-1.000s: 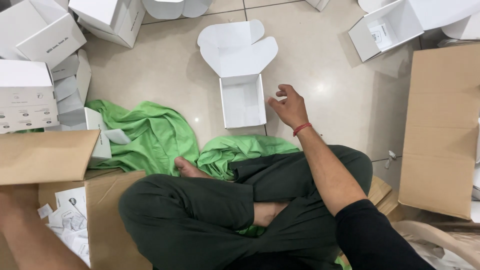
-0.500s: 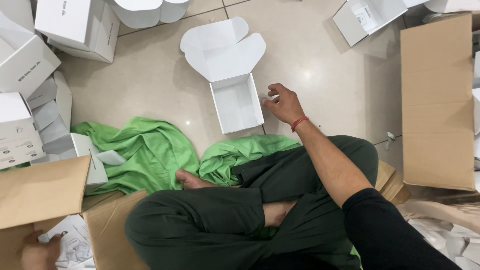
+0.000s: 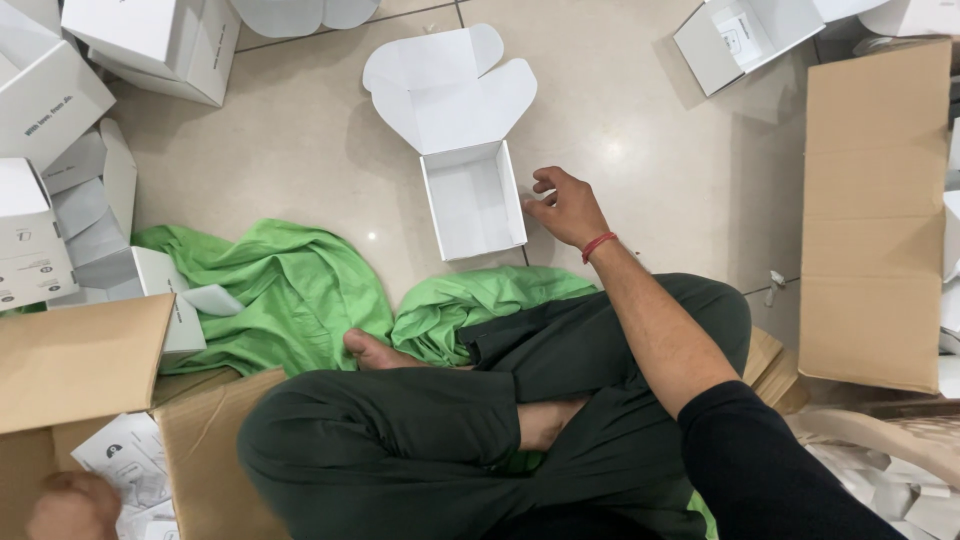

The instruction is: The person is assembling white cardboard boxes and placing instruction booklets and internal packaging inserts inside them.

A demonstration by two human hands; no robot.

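head view, beige tiled floor (image 3: 300, 150), right hand (image 3: 568, 205) grip loose beside white box (image 3: 472, 200), left hand (image 3: 75, 505) unclear

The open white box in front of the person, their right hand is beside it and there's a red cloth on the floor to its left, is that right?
Not quite. The head view shows the cloth is green, not red. The right hand is beside the open white box.

A packing spot on an indoor tiled floor (image 3: 300, 150). White folding cartons (image 3: 140, 40) and brown cardboard boxes (image 3: 870, 210) lie all around, with green cloth (image 3: 290, 290) between them.
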